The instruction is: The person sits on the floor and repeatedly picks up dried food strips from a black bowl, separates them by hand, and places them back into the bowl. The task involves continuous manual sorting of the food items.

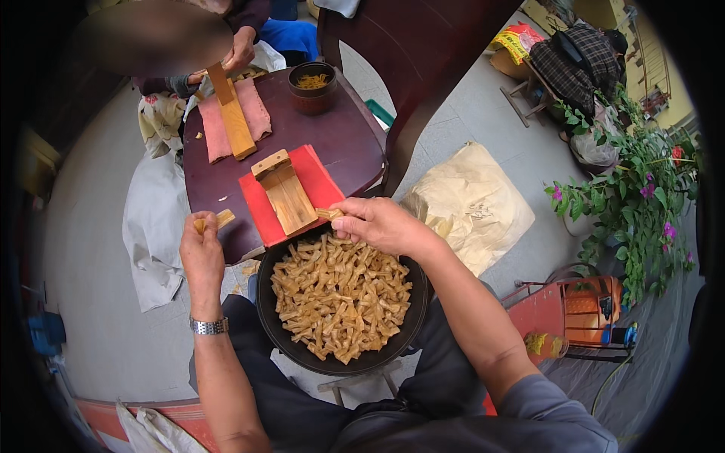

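Note:
Between the thumb and fingers of my left hand (203, 249) is a flat tan strip (226, 218), raised over the near left corner of a dark maroon chair seat (340, 144). My right hand (391, 226) pinches a short tan twisted piece (328, 213) at the near end of a wooden trough (290, 198). That trough has a crosspiece at its far end and rests on folded red cloth (257, 218). Below my hands, a round black pan (418, 306) holds a heap of similar twisted tan pieces (342, 300).
Across the seat, a person's hand (242, 48) is beside a wooden tool (235, 124) on pink cloth (212, 136). A dark pot (312, 102) holds yellowish strips. To the right are a large cream sack (476, 198), a flowering plant (628, 198) and a red metal cart (535, 317).

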A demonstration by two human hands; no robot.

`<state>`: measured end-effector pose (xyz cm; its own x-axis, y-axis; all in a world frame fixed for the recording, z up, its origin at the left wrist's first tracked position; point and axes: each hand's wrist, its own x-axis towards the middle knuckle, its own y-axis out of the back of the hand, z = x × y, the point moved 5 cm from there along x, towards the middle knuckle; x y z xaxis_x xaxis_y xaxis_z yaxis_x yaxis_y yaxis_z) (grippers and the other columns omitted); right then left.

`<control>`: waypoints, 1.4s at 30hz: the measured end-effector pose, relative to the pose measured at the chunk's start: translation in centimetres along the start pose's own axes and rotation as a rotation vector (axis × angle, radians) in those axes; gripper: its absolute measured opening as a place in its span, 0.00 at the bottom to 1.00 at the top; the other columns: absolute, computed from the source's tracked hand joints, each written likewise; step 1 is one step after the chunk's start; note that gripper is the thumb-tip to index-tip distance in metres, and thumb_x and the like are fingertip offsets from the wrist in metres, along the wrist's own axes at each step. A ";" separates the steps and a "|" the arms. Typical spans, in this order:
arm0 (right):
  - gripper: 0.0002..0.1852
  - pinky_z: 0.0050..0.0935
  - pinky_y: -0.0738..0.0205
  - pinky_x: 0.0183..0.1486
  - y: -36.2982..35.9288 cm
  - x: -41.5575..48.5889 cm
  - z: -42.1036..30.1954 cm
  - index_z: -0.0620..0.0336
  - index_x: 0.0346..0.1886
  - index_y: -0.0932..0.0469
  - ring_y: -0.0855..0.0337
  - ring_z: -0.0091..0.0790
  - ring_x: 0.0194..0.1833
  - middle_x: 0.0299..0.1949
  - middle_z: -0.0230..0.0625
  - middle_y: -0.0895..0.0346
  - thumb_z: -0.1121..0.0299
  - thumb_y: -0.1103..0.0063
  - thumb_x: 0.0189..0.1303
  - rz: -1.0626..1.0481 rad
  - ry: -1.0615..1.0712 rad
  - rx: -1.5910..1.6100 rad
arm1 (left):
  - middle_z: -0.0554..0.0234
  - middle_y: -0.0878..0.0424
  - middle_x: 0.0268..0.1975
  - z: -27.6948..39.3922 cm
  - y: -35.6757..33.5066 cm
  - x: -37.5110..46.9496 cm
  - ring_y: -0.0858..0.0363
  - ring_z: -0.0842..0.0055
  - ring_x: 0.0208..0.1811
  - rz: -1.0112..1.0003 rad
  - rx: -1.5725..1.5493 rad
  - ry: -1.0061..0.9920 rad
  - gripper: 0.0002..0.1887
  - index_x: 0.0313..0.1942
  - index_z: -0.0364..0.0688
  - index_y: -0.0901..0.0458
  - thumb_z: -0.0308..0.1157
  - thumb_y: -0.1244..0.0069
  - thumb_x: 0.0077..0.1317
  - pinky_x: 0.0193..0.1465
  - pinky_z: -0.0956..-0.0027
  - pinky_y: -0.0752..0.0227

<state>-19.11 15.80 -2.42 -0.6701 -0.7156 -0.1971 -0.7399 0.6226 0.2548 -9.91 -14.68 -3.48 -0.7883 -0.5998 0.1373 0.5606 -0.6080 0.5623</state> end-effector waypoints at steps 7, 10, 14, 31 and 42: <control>0.28 0.26 0.18 0.49 -2.4 -2.0 -0.6 0.66 0.77 0.39 0.18 0.25 0.42 0.42 0.32 0.22 0.62 0.50 0.81 -0.232 -0.111 0.563 | 0.58 0.17 0.49 -2.8 4.9 0.0 0.19 0.79 0.48 0.015 0.220 -0.015 0.20 0.58 0.33 0.19 0.42 0.51 0.81 0.49 0.73 0.26; 0.25 0.26 0.18 0.48 -3.0 -2.7 -1.4 0.66 0.73 0.35 0.18 0.23 0.42 0.40 0.31 0.22 0.62 0.49 0.81 -0.254 -0.077 0.580 | 0.57 0.17 0.54 -0.1 4.9 -2.1 0.20 0.77 0.56 -0.041 0.090 -0.041 0.22 0.61 0.34 0.21 0.43 0.50 0.80 0.56 0.73 0.27; 0.14 0.24 0.19 0.42 -3.5 -2.6 -0.5 0.63 0.53 0.24 0.20 0.21 0.35 0.34 0.27 0.24 0.60 0.47 0.80 -0.227 -0.070 0.496 | 0.58 0.19 0.58 5.5 -0.2 -8.0 0.20 0.72 0.58 -0.597 -0.450 0.152 0.25 0.66 0.34 0.26 0.44 0.50 0.80 0.62 0.69 0.26; 0.22 0.41 0.24 0.35 -5.5 -3.3 -2.1 0.62 0.44 0.22 0.15 0.45 0.30 0.29 0.43 0.18 0.49 0.43 0.76 0.074 0.297 -0.305 | 0.61 0.15 0.53 8.6 -6.8 -11.8 0.18 0.78 0.52 -0.603 -1.001 0.282 0.20 0.60 0.35 0.21 0.44 0.55 0.82 0.62 0.69 0.25; 0.24 0.38 0.23 0.38 -2.3 -4.0 -1.1 0.65 0.39 0.23 0.16 0.39 0.32 0.30 0.43 0.19 0.47 0.40 0.73 0.015 -0.112 0.065 | 0.66 0.24 0.36 8.8 -6.7 -11.8 0.23 0.83 0.34 -0.539 -0.313 -0.126 0.08 0.53 0.36 0.26 0.31 0.53 0.81 0.38 0.75 0.26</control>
<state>-14.70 16.90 -1.20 -0.6810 -0.6686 -0.2986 -0.7295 0.6548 0.1975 -6.59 1.00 -1.67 -0.9936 -0.1125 0.0072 0.1089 -0.9421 0.3171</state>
